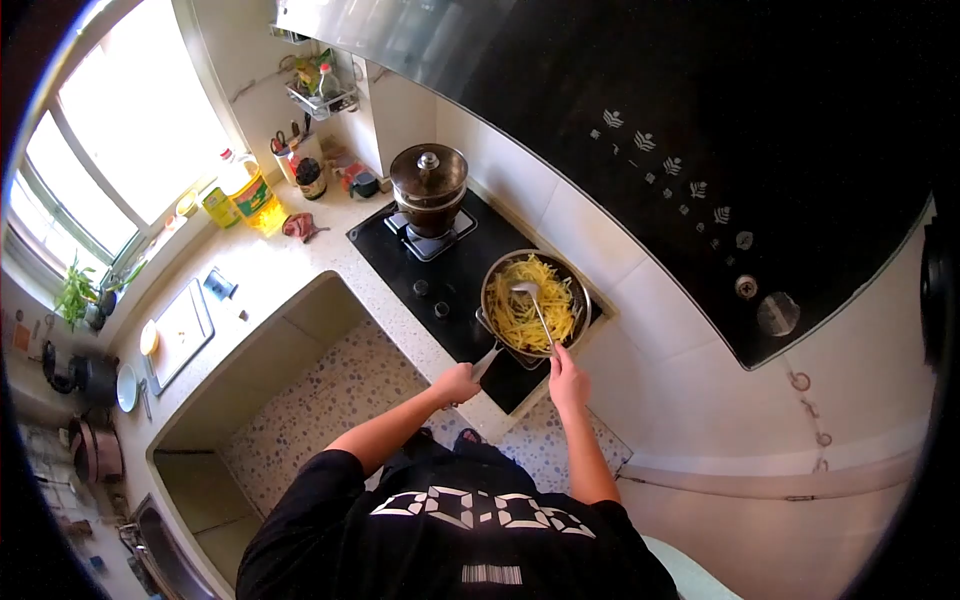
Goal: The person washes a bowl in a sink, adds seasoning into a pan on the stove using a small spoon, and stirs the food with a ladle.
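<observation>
A frying pan (pixel 487 327) sits on the right burner of the black gas stove, full of yellow shredded food (pixel 516 322) that looks like potato strips. My left hand (pixel 456 384) is closed round the pan's handle (pixel 486 361). In my right hand (pixel 568 378), fingers wrapped, is the handle of a metal ladle (pixel 525 288). Its round head rests among the strips near the pan's middle.
On the other burner stands a lidded pot (pixel 429 190). An oil bottle (pixel 258 204), a dark jar (pixel 310 178) and a knife holder (pixel 293 150) line the counter. Leftward lies a cutting board (pixel 184 335). The range hood (pixel 720 150) hangs overhead at right.
</observation>
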